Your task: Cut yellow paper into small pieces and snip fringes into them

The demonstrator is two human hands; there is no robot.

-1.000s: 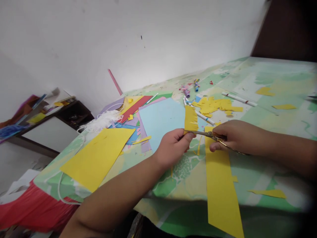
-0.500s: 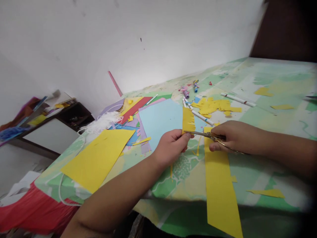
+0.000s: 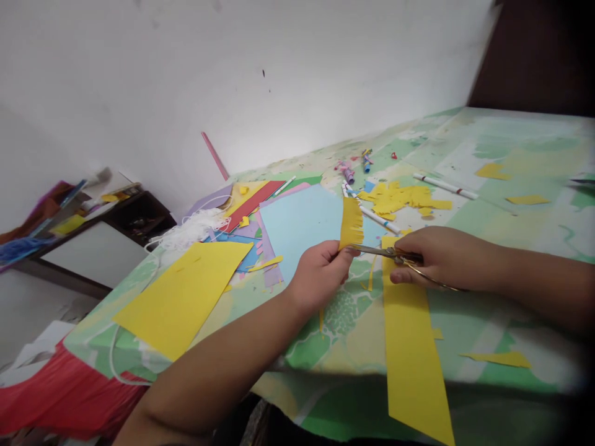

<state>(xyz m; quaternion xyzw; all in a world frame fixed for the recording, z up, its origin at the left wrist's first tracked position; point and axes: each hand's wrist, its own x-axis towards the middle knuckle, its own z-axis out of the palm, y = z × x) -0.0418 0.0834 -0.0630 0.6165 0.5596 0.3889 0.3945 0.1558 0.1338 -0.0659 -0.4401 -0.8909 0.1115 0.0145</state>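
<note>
My left hand (image 3: 321,272) is closed around the lower end of a small yellow paper strip (image 3: 351,223) with a fringed right edge, held upright above the table. My right hand (image 3: 444,255) grips a pair of metal scissors (image 3: 381,251). The blades point left and meet the strip's base beside my left thumb. Under my right hand a long yellow paper strip (image 3: 411,347) lies on the green patterned table cover (image 3: 502,204) and reaches the near edge.
A large yellow sheet (image 3: 186,294) lies left of my arm. A light blue sheet (image 3: 300,223) rests on other coloured papers behind it, with white string (image 3: 193,228) beside them. Yellow scraps (image 3: 400,198), marker pens (image 3: 444,185) and small rolls lie further back. A cluttered low shelf (image 3: 93,217) stands at the left.
The fringed strip has shifted slightly left and up in my left hand. The scissors stay at its base. Both hands keep nearly the same place.
</note>
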